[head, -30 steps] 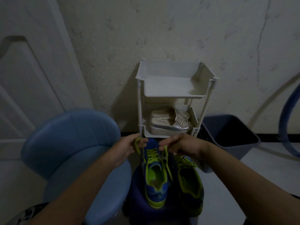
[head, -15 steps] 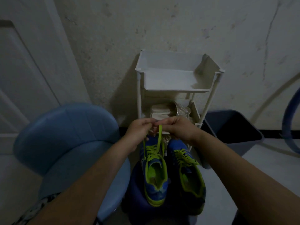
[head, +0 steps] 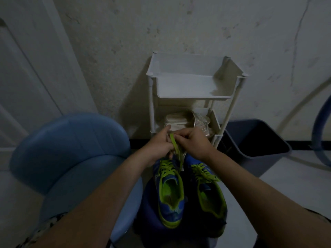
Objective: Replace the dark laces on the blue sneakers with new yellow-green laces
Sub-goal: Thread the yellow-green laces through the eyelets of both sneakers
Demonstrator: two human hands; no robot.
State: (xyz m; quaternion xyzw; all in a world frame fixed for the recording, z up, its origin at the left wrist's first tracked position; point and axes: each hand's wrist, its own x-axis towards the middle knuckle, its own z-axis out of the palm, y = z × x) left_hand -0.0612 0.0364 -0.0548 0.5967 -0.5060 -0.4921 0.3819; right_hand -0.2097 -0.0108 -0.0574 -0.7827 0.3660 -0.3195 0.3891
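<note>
Together, left hand (head: 160,146) and right hand (head: 194,144), grips tight on yellow-green lace (head: 173,143), near rack (head: 152,111) edge.

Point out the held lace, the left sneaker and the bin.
Lace (head: 173,142), head view, raised strip.
Left sneaker (head: 172,210), head view, blue heel.
Bin (head: 263,163), head view, front wall.

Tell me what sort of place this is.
Probably a home entryway or shoe corner, indoors. A white tiered rack holding pale slippers stands against a rough plaster wall, with a panelled door to its left and a dark bin to its right.
</note>
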